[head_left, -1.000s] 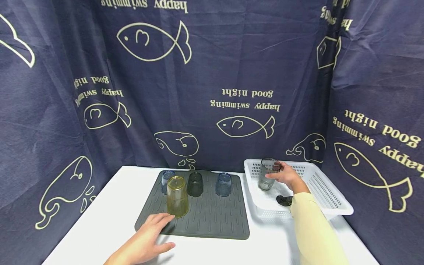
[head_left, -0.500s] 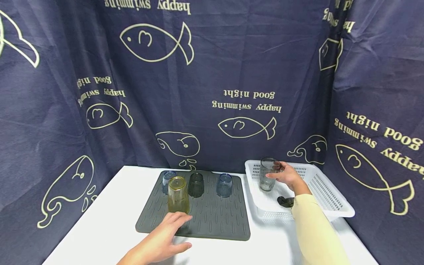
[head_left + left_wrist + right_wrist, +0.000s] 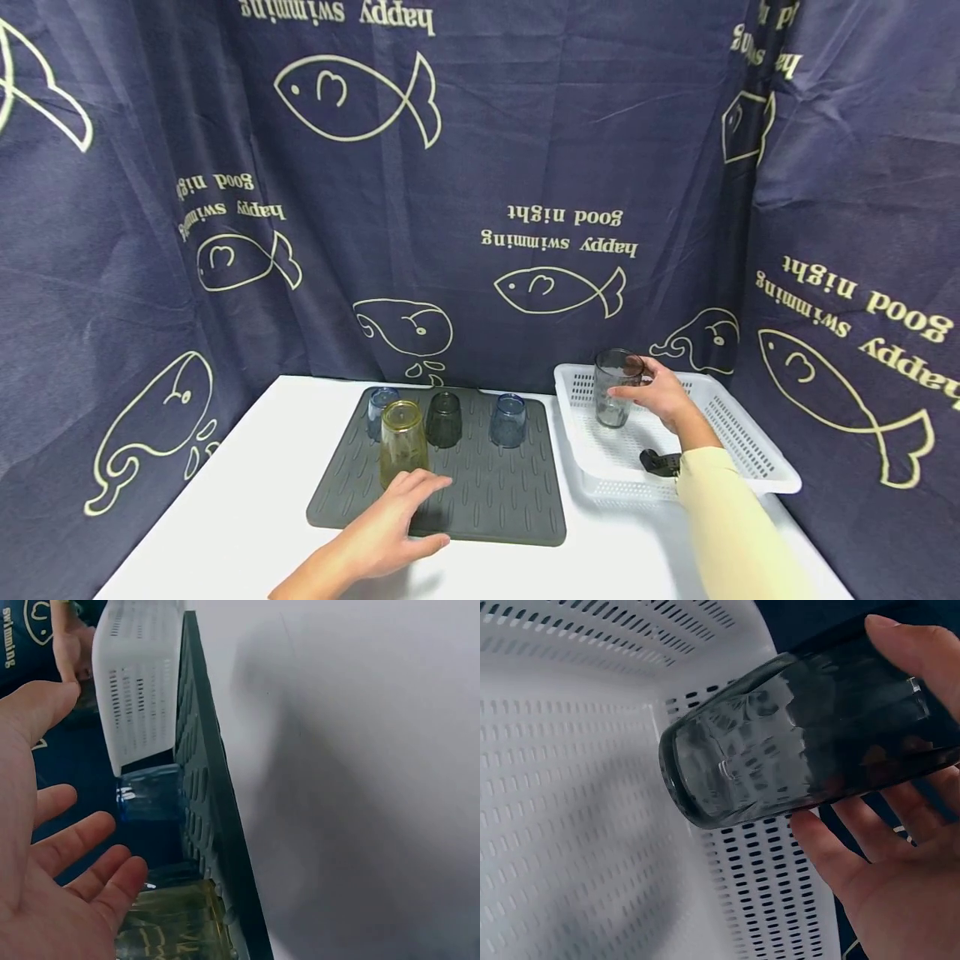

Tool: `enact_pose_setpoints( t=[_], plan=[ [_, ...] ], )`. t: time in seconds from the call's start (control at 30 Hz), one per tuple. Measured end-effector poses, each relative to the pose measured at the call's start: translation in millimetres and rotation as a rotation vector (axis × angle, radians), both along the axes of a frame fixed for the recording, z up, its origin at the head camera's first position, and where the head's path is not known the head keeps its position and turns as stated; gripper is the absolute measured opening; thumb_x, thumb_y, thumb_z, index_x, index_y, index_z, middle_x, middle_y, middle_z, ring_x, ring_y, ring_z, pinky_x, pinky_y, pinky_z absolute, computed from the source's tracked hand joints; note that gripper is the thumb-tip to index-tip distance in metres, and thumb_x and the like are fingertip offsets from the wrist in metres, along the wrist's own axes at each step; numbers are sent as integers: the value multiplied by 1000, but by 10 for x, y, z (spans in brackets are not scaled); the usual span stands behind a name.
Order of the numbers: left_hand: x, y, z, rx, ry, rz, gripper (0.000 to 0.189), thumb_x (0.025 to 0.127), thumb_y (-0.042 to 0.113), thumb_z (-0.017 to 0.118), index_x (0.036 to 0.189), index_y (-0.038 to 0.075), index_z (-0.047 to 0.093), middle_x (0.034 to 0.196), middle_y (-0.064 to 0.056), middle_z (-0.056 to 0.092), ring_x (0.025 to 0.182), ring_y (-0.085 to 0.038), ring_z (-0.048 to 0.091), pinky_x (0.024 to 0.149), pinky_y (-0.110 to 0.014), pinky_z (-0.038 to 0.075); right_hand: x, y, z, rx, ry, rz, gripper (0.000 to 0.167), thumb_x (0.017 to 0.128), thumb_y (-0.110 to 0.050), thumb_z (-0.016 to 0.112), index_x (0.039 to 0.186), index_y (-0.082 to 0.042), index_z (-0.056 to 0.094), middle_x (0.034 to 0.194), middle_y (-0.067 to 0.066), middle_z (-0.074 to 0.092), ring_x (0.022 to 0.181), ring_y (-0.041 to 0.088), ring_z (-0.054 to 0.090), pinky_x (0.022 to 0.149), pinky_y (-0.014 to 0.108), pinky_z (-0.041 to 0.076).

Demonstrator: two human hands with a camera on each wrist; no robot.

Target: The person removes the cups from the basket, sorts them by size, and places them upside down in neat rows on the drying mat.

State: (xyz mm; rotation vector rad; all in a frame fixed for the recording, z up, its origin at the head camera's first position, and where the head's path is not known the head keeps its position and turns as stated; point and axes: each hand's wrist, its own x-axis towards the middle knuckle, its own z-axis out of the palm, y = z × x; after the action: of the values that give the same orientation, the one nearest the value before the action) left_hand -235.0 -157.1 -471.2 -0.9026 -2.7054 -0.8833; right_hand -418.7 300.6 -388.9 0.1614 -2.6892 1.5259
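Note:
My right hand [image 3: 663, 396] grips a tall smoky-grey drinking glass [image 3: 612, 408], thumb on one side and fingers on the other. The glass stands mouth up over the left part of a white perforated basket [image 3: 573, 454]; in the right wrist view its thick base [image 3: 679, 780] shows against the basket wall. My left hand [image 3: 386, 529] hovers over the front edge of the dark grey drying mat [image 3: 510, 521], holding nothing, its fingers spread in the left wrist view. Just beyond it a tall amber glass [image 3: 403, 437] stands upside down on the mat.
Behind the amber glass, a short blue glass [image 3: 377, 421] and a short dark grey glass [image 3: 444, 421] stand upside down. Another short blue glass [image 3: 508, 423] stands on the mat's right. A dark blue curtain [image 3: 465, 150] encloses the white table [image 3: 262, 492].
My left hand has moved right and slightly forward along the mat's front edge. My right hand has raised the tall grey glass slightly and shifted it a little right.

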Motion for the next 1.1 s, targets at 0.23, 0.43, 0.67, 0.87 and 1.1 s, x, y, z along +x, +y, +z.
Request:
enact_pose_setpoints(
  t=[0.23,0.43,0.67,0.87,1.1],
  plan=[
    [-48,35,49,-14,-8,15,61,92,39,76,146,22,53,139,8,54,124,-13,48,102,-38,53,99,7,48,-29,32,6,90,83,-23,87,156,-4,36,143,18,46,113,22,53,93,37,54],
    [-91,55,59,-5,-8,23,63,93,42,75,147,23,51,141,11,52,127,-13,48,104,-40,52,223,-39,84,-28,75,20,88,82,-23,88,154,-6,39,139,17,47,103,17,53,82,28,56],
    [-169,139,94,52,39,9,62,92,40,76,146,23,52,140,9,55,131,-15,49,107,-44,51,379,-161,84,-5,179,41,82,83,-21,88,151,-5,45,134,17,53,98,9,59,79,19,54],
    [-200,200,102,82,41,-6,60,93,43,74,146,25,52,141,8,56,130,-14,50,106,-44,51,484,-255,64,36,273,22,77,83,-24,88,148,-8,49,127,11,58,99,4,59,81,18,53],
    [-243,247,132,125,4,6,61,93,45,73,147,26,51,142,12,53,136,-17,49,109,-47,49,593,-341,109,2,354,22,79,82,-18,88,149,-8,48,130,16,57,96,-3,60,80,16,53]
  ],
)
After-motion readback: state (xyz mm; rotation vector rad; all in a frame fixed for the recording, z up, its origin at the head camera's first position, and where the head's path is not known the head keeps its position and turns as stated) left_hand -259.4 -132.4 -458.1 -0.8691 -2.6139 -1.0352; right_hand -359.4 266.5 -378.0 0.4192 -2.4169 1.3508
